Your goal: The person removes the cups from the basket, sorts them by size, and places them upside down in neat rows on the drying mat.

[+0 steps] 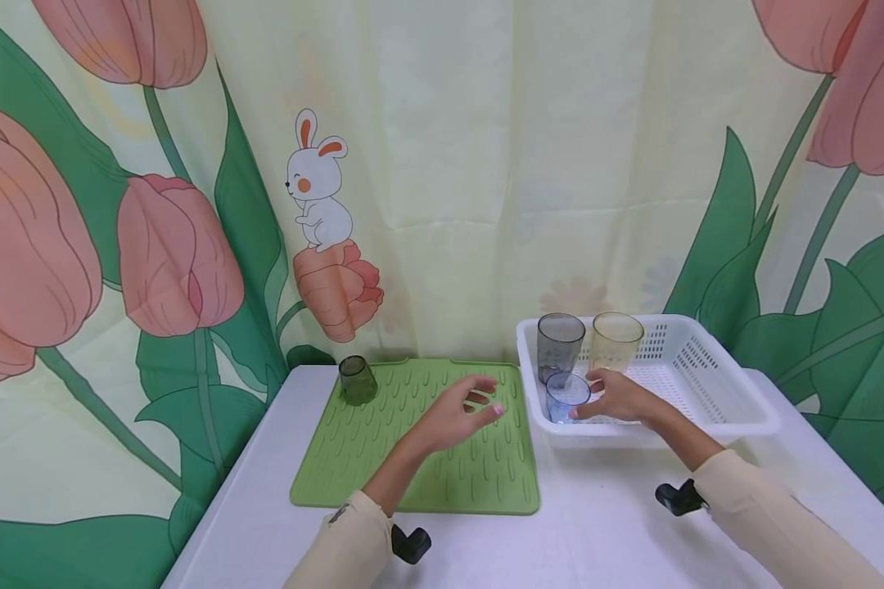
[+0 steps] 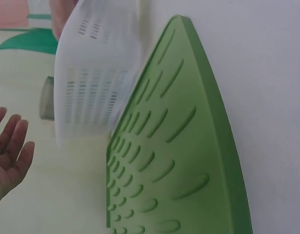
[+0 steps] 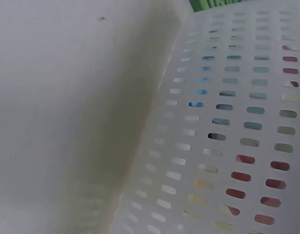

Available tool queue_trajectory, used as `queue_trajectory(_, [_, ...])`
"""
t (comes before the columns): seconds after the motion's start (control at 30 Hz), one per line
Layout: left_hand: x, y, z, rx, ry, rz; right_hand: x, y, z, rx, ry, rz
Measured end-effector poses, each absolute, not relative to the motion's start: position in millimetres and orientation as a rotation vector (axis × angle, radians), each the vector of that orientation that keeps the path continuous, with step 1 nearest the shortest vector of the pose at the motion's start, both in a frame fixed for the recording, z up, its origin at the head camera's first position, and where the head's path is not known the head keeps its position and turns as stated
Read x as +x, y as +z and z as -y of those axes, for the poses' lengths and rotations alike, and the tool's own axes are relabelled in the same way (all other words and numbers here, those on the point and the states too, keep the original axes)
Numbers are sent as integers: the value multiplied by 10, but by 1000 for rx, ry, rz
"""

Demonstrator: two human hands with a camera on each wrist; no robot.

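My right hand is at a short blue glass in the near left corner of a white plastic basket. Its thumb lies in front of the glass and its fingers reach the right rim; whether they grip it I cannot tell. Behind stand a tall grey glass and a tall yellowish glass. My left hand hovers over a green drying mat, holding nothing, fingers loosely bent; its fingers show at the left wrist view's edge. The right wrist view shows neither the right hand nor the glass.
A small dark green glass stands at the mat's far left corner. The basket's slotted wall fills much of the right wrist view. A white cloth covers the table, and a tulip-print curtain hangs behind it.
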State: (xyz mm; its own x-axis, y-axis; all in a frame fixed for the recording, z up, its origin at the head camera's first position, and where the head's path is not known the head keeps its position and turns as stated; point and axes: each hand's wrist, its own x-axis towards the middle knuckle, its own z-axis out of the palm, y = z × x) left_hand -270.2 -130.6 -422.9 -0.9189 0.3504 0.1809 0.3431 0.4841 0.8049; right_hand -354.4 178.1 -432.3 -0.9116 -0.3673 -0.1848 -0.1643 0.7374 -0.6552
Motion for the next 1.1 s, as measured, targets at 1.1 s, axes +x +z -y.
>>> queue_trajectory(1.1, [-2807,-4214,1107,645,1458,-2678,-3637,-4362,-1671,-443,-922,-2670])
